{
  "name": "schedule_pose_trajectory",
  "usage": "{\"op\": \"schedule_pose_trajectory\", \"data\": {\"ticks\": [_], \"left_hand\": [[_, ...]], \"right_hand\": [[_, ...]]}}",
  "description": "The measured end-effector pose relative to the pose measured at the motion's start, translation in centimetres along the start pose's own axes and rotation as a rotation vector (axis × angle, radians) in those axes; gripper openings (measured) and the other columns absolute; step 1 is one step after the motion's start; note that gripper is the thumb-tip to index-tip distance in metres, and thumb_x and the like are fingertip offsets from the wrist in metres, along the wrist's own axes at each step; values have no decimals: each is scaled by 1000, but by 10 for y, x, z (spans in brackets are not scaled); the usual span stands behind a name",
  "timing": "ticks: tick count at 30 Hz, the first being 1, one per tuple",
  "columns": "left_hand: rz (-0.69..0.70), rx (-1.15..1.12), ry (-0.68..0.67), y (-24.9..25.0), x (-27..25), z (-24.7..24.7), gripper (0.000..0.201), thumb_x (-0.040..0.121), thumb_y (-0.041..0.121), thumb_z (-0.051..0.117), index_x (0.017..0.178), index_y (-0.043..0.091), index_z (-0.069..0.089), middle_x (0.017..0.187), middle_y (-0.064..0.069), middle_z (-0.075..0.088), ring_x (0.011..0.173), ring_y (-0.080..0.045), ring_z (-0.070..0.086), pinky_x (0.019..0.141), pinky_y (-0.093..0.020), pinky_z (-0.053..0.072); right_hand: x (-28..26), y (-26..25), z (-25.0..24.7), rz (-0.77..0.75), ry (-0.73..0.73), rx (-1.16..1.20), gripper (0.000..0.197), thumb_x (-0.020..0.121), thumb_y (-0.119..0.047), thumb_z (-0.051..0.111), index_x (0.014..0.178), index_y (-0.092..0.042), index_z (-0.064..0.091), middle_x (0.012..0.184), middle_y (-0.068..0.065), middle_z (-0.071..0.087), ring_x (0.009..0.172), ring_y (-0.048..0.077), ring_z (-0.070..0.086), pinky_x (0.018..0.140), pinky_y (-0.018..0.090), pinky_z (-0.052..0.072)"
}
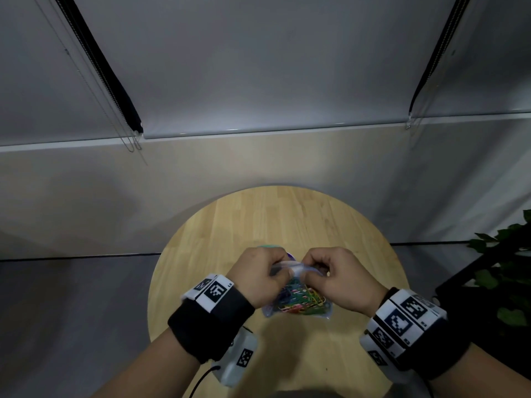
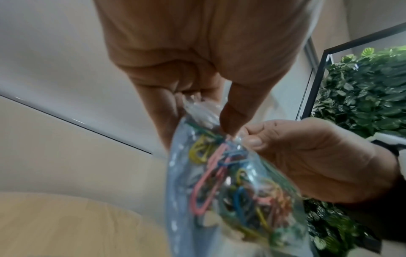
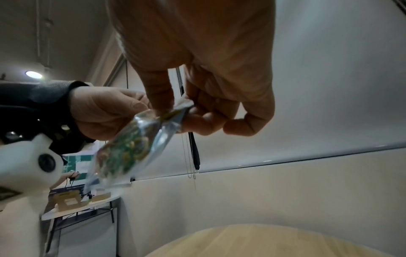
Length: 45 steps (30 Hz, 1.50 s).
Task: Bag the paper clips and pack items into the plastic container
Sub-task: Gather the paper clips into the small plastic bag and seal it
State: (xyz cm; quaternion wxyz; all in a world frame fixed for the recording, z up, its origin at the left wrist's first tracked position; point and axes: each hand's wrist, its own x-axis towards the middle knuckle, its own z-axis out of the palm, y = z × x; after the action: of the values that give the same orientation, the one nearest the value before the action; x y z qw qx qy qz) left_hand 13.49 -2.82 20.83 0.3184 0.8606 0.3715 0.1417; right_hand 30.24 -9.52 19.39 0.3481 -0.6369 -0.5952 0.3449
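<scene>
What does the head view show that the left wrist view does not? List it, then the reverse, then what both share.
Only the head view: both wristbands with black-and-white markers, the whole round wooden table, the roller blinds behind it, and a green and purple thing half hidden behind the hands.

Only the left wrist view: single paper clips told apart by colour, pink, yellow and blue, and the bag's crumpled top edge between the fingers.

Both: the left hand and right hand pinching the top of the clear bag of clips, above the table, with green foliage at the right.
</scene>
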Motion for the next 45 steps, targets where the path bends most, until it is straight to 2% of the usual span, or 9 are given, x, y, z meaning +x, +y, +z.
{"op": "schedule_pose_trajectory", "data": {"ticks": [5, 10, 13, 17, 22, 25, 30, 39, 45], "left_hand": [[-44, -65, -4, -1, -1, 2, 10, 84, 18, 65, 75, 15, 63, 68, 1, 63, 65, -13, 56, 62, -30, 44], [-71, -84, 8, -13, -2, -4, 8, 81, 18, 69, 77, 11, 67, 72, -8, 67, 64, -18, 57, 64, -34, 47], [-48, -81, 32, -12, -2, -3, 5, 80, 13, 66, 77, 10, 67, 71, -6, 67, 66, -19, 59, 64, -32, 47], [-49, -125, 3, -10, -4, 3, 7, 77, 21, 62, 74, 16, 67, 70, -1, 67, 62, -8, 56, 62, -29, 47], [-88, -226, 34, -14, -3, 5, 9, 81, 20, 73, 73, 15, 70, 68, -3, 69, 58, -6, 54, 59, -28, 47], [-128, -284, 16, -16, -2, 2, 9, 81, 16, 72, 72, 16, 69, 66, -2, 66, 59, -8, 54, 60, -28, 47], [-227, -425, 33, -20, 3, 6, 19, 82, 9, 70, 66, 19, 65, 64, -7, 64, 58, -16, 55, 59, -34, 49], [-117, -258, 23, -22, 6, 12, 20, 78, 11, 73, 63, 22, 65, 59, 9, 61, 53, 0, 50, 56, -18, 41], [-169, -441, 12, -28, 12, 15, 21, 77, 10, 75, 62, 23, 67, 55, 8, 61, 53, -4, 50, 55, -22, 42]], "right_hand": [[2, 1, 4, 11, 32, 2, 12, 76, -17, 69, 65, -19, 64, 67, 7, 66, 68, 24, 62, 63, 37, 50], [3, 4, 4, 48, 72, 31, 15, 75, -9, 70, 62, -14, 63, 60, -1, 58, 60, 9, 51, 59, 28, 42], [2, 5, 5, 38, 35, 34, 16, 78, -12, 68, 63, -16, 62, 60, -2, 57, 59, 10, 51, 59, 30, 42], [2, -2, 9, 15, -7, -16, 11, 79, -17, 66, 69, -14, 64, 69, 9, 67, 68, 25, 63, 62, 38, 50], [4, -5, 6, 5, -3, -23, 12, 82, -16, 66, 71, -10, 64, 73, 12, 68, 69, 24, 62, 63, 36, 50], [3, -3, 8, 26, 11, 0, 11, 83, -15, 64, 73, -10, 62, 73, 13, 67, 66, 19, 59, 62, 36, 49], [5, 4, 10, 40, 58, 31, 10, 81, -11, 62, 71, -12, 61, 73, 14, 67, 74, 31, 63, 67, 43, 52], [4, 8, 11, -13, -65, -136, 11, 83, -27, 58, 73, -24, 59, 72, -2, 65, 70, 17, 61, 65, 39, 50], [8, 14, 10, -7, 31, -84, 12, 83, -16, 63, 72, -13, 61, 71, 8, 65, 70, 23, 60, 65, 40, 50]]}}
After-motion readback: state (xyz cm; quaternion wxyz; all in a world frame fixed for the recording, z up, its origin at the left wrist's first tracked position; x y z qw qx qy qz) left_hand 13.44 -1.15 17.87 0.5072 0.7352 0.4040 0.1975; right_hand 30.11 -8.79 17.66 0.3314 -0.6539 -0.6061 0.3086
